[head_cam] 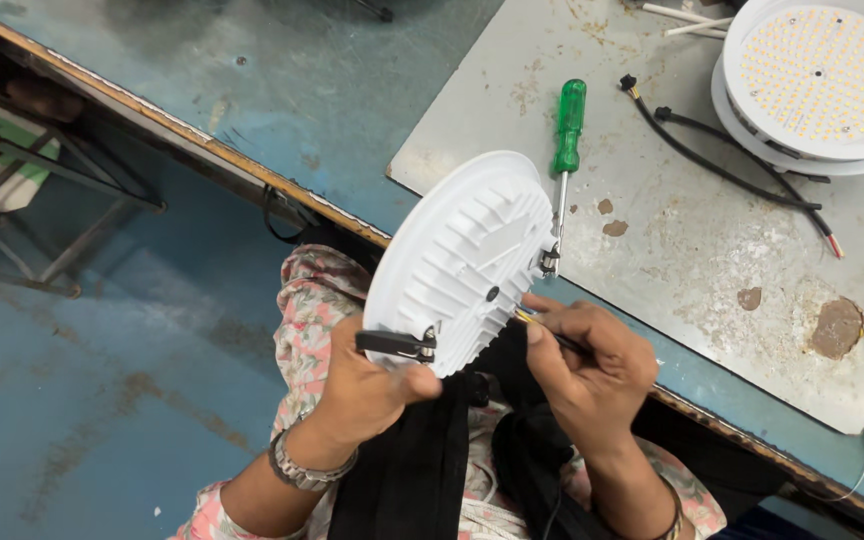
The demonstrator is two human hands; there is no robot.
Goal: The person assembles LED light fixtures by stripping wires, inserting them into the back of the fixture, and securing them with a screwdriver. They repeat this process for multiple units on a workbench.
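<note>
My left hand (367, 385) grips the lower rim of a round white lamp housing (462, 255), held up over my lap with its finned back toward me. A black spring clip (395, 344) sticks out by my left thumb, and a second clip (550, 262) sits on the right rim. My right hand (587, 370) pinches a thin black cable with a yellow tip (530, 320) against the housing near a small dark hole (492, 294).
A green-handled screwdriver (567, 135) lies on the grey metal sheet (692, 260) of the blue bench. Stacked round LED panels (817, 80) stand at top right, with black cables (722, 165) beside them. The bench's front edge (252, 170) runs diagonally; a metal frame (42, 200) stands at left.
</note>
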